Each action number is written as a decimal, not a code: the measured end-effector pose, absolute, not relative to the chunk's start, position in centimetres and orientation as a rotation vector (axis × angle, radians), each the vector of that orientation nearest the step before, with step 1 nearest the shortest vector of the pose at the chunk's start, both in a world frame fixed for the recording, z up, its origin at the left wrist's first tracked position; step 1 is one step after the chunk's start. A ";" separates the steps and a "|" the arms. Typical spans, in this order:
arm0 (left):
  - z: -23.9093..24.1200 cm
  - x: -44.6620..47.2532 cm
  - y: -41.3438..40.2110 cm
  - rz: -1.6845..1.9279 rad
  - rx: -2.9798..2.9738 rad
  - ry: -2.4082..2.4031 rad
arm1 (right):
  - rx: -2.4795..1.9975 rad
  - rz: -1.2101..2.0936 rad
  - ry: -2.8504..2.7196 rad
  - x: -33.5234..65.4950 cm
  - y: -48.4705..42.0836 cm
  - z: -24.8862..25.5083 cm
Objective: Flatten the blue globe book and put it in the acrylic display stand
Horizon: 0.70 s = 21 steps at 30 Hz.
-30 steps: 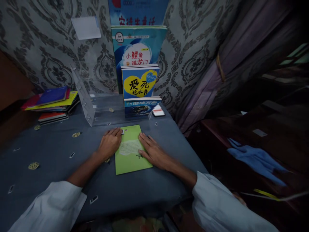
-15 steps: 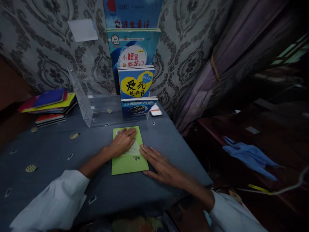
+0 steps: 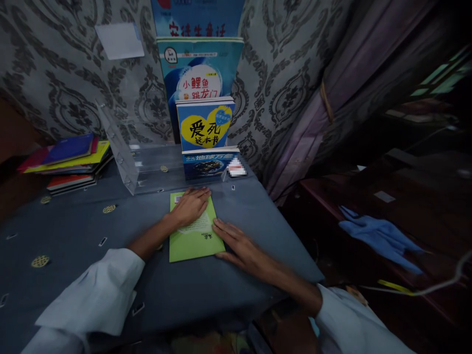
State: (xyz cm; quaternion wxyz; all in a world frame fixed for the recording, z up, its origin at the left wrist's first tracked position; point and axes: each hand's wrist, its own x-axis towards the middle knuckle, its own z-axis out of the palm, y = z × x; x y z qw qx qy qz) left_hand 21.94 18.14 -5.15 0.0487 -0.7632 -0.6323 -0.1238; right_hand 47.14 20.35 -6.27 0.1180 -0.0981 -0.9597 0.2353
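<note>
A green book lies flat on the grey tablecloth, its barcode near the far left corner. Flat across the upper part of its cover rests my left hand, fingers stretched toward the far right corner, hiding part of the printed text. My right hand lies along the book's right edge, fingers extended, fingertips touching that edge and the thumb near its lower right corner. Neither hand is wrapped around anything.
Behind the book stands a clear acrylic rack with several upright books on its right side. A book stack sits at the left. Right of the table lies a blue cloth on a dark red surface.
My left hand has slid slightly up and to the right over the green book. The right hand stays at its edge. The whole view has shifted a little.
</note>
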 end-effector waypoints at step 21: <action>-4.7 19.9 20.2 -0.355 -2.293 -1.899 | -0.448 0.527 -2.742 44.8 21.5 -5.7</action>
